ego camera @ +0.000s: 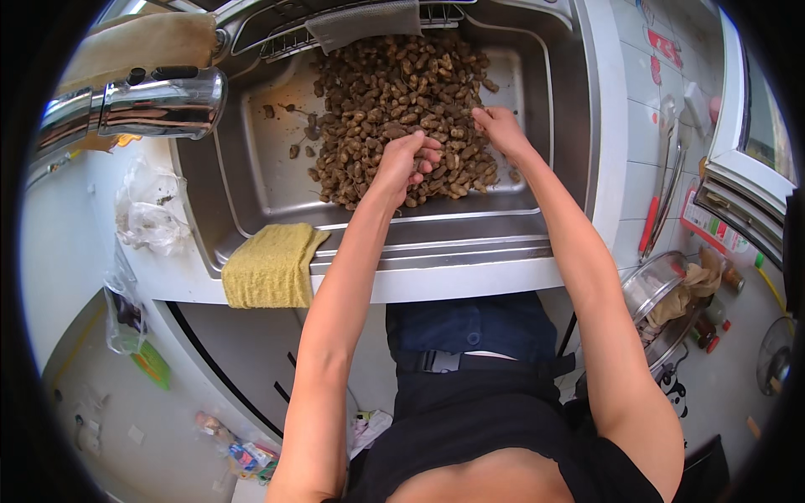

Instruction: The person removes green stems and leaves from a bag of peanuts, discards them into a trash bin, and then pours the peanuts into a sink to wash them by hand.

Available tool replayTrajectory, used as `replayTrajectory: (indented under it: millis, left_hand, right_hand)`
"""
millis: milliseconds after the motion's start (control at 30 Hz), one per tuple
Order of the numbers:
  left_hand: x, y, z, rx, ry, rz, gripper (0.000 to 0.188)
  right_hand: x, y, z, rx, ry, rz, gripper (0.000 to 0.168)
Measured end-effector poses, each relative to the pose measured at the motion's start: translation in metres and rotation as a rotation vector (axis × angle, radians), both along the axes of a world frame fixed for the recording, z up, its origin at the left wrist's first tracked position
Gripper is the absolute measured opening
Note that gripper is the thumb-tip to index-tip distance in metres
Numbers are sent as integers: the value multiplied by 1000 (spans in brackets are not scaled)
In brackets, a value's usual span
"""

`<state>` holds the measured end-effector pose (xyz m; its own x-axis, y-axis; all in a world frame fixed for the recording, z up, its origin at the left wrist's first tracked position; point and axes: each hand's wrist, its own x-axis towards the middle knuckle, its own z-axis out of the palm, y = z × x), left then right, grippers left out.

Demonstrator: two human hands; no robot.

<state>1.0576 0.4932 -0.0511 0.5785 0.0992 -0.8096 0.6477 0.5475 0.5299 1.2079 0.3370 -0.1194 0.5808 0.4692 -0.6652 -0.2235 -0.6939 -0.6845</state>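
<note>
A large heap of unshelled, soil-stained peanuts lies in a stainless steel sink. Low over the heap's near part is my left hand, its fingers curled and the thumb pointing to the far side. Whether a peanut is inside those fingers cannot be made out. My right hand is at the heap's right edge, thumb and fingers drawn together at the tips. Anything pinched there is too small to tell. A few loose peanuts and bits of soil lie on the sink floor to the left.
A chrome faucet reaches in at the left. A yellow cloth hangs over the front rim, near a crumpled plastic bag. At the back, a grey cloth covers part of a wire rack. Metal pots stand right.
</note>
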Motion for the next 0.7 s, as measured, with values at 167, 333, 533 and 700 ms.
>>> replayTrajectory:
  millis: [167, 333, 533, 700]
  left_hand:
    - [15, -23, 0, -300, -79, 111, 45]
    - [27, -24, 12, -345, -201, 116, 46]
    - [25, -30, 22, -94, -171, 301, 27]
    - [28, -32, 22, -77, -159, 460, 19]
  right_hand:
    - [-39, -1, 94, 349, 279, -242, 31]
    - [-66, -1, 99, 360, 102, -39, 33]
    - [-82, 13, 120, 399, -78, 114, 27]
    - [-81, 15, 129, 487, -65, 121, 28]
